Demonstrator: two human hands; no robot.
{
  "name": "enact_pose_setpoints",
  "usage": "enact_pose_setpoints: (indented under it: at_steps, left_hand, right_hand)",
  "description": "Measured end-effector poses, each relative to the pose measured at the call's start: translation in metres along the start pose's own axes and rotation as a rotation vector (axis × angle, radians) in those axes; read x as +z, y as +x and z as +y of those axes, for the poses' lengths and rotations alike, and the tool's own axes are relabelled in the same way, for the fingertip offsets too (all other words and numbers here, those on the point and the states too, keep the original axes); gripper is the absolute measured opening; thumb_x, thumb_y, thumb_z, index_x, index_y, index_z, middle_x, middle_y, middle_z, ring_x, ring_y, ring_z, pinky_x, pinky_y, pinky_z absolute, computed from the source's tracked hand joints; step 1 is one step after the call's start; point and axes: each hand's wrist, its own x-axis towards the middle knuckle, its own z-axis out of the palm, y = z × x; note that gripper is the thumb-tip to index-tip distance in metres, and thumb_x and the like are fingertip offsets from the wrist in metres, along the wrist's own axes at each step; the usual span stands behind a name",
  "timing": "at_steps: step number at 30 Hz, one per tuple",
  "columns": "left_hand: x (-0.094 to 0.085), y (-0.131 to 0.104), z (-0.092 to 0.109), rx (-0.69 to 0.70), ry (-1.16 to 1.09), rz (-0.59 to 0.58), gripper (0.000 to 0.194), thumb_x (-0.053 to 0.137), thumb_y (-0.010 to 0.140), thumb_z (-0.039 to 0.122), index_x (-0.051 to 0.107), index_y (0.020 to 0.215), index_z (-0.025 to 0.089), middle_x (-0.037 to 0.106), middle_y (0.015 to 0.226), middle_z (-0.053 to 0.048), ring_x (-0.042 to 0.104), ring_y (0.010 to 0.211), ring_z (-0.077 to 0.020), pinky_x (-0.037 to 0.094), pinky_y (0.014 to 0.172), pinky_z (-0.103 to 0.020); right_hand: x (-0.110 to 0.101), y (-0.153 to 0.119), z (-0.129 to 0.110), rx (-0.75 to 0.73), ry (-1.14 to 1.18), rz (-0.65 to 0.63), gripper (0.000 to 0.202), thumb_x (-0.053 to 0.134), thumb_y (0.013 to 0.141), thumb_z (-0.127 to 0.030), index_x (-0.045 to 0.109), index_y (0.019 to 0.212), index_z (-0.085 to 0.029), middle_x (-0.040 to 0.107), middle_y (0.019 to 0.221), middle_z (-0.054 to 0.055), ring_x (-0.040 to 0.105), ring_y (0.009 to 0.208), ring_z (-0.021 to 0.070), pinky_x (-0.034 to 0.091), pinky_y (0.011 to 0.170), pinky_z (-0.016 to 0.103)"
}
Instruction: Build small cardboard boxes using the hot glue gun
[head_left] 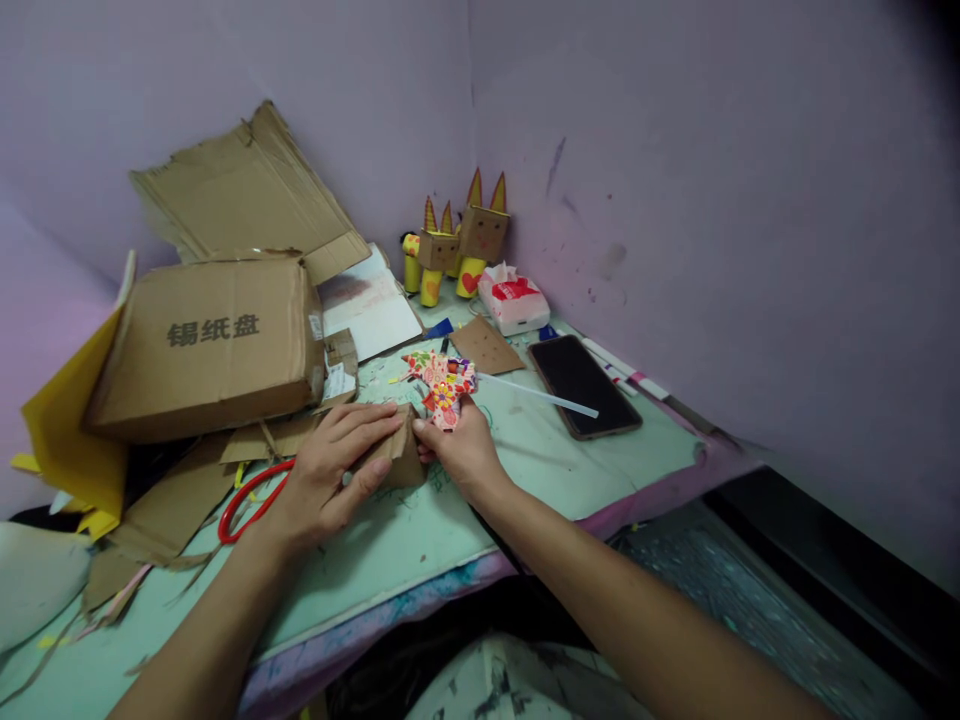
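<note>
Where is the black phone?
In the head view, the phone lies on the right side of the table, just nearer you than the tissue pack.

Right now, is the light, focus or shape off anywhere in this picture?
Head view: dim light, soft shadows; the top right corner darkens to black; dark print on the large brown cardboard box is legible; the black-screened phone shows no strong glare; wide-angle stretch likely lengthens the right forearm.

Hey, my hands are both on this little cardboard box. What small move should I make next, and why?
I'd probably keep the right hand on the small cardboard box and use the left hand to nudge the red handle farther left: it lies close by your left wrist, partly hidden.
</note>
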Motion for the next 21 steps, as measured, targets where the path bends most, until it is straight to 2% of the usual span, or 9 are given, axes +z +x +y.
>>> enact_pose_setpoints:
  at_steps: [5,9,15,21]
  left_hand:
    - [0.0003,-0.002,0.0002,-0.057,0.014,-0.01,0.035,0.048,0.09,0.025,0.055,0.124,0.023,0.059,0.127,-0.01,0.053,0.115,-0.0266,0.041,0.097,-0.046]
    - [0.001,-0.0035,-0.0011,-0.071,0.012,-0.013,0.035,0.046,0.091,0.026,0.055,0.125,0.025,0.059,0.129,-0.008,0.051,0.118,-0.0266,0.04,0.098,-0.046]
    - [0.0051,-0.0061,-0.0015,-0.095,-0.041,0.043,0.037,0.046,0.092,0.027,0.054,0.127,0.036,0.059,0.131,-0.001,0.051,0.12,-0.0268,0.04,0.101,-0.049]
    - [0.0073,-0.0047,0.0029,-0.121,-0.064,0.067,0.038,0.044,0.093,0.026,0.054,0.125,0.043,0.059,0.13,0.005,0.051,0.121,-0.0253,0.04,0.102,-0.051]
  right_hand:
    - [-0.0006,-0.0005,-0.0009,-0.007,-0.015,-0.005,0.03,0.067,0.065,-0.023,0.049,0.089,-0.022,0.06,0.067,-0.004,0.061,0.048,0.0147,0.056,0.045,0.028]
    - [-0.0023,-0.0006,-0.0012,-0.032,-0.032,-0.009,0.033,0.07,0.065,-0.026,0.054,0.093,-0.021,0.065,0.075,-0.001,0.064,0.059,0.0167,0.058,0.056,0.032]
    - [-0.0033,0.0019,0.0009,-0.103,-0.166,0.016,0.036,0.072,0.066,-0.031,0.055,0.096,-0.02,0.067,0.084,0.003,0.068,0.082,0.0232,0.058,0.076,0.042]
    - [-0.0026,0.0043,0.0034,-0.135,-0.152,0.015,0.038,0.072,0.068,-0.032,0.054,0.099,-0.021,0.067,0.09,0.003,0.067,0.09,0.0241,0.057,0.081,0.043]
